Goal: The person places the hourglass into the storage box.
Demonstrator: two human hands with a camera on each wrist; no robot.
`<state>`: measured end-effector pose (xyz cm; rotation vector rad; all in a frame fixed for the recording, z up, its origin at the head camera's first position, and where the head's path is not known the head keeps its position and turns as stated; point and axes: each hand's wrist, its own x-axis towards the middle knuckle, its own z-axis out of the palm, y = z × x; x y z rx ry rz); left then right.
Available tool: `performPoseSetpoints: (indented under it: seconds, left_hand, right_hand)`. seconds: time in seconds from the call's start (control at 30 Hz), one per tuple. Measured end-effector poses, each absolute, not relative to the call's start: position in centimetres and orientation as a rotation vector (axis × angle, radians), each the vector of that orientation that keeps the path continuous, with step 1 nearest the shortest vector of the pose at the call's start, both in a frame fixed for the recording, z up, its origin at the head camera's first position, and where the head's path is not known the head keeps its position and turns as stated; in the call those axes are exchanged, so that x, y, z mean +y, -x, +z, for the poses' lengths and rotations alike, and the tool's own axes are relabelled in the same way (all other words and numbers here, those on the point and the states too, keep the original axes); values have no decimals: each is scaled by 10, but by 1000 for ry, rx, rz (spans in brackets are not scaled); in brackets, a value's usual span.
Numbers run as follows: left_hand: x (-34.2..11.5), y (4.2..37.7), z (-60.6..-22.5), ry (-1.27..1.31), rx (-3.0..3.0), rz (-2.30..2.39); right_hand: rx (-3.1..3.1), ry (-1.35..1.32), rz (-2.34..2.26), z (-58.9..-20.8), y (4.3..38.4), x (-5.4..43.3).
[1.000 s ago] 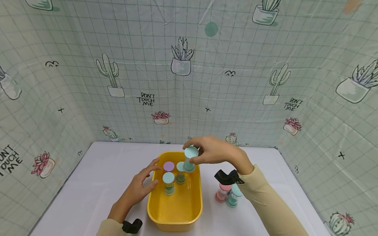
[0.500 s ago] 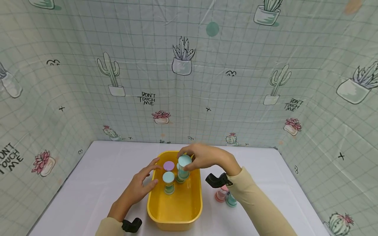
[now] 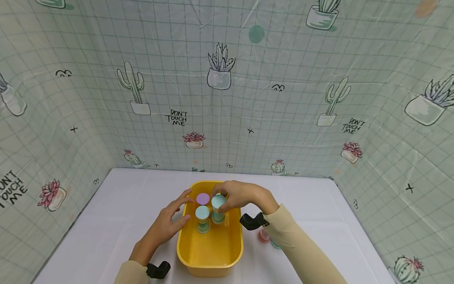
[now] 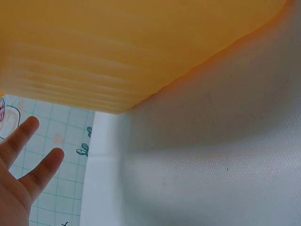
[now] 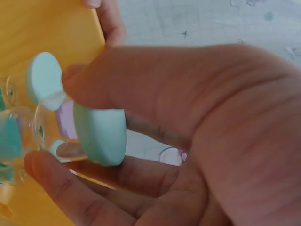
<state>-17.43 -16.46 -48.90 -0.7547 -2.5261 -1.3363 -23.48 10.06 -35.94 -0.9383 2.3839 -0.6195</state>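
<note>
Clearly, a white tabletop (image 3: 319,221) spreads beneath both sets of fingers, and beyond them rises a gridded backdrop (image 3: 241,106) printed with potted cacti and the words "DON'T TOUCH ME". The left hand (image 3: 168,221) reaches forward, fingers spread, thumb and fingertips at the near rim of a yellow bin (image 3: 213,250); whether they press on it, I cannot tell. The right hand (image 3: 241,196) bends over from the opposite side, thumb and fingers pinching a mint-capped sand timer (image 3: 218,202), which stands roughly upright within the bin. Whether its base touches the bin floor is unclear. Just ahead of the left fingertips is a purple-capped timer (image 3: 203,198); beside the left thumb stands another mint-capped timer (image 3: 202,213). A further mint cap (image 5: 57,148) peeks past the right fingers. Outside the bin, behind the right fingers, a pink timer (image 3: 264,236) and a green timer (image 3: 276,244) sit partly hidden by the sleeve (image 3: 301,248).
</note>
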Motion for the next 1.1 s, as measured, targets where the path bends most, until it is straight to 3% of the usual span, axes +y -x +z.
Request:
performPoseSetpoints:
  seconds: [1.1]
  left_hand:
    - [-163,172,-491,720,-2528,-1320]
  right_hand:
    - [2462,727,-528,-391,225,81]
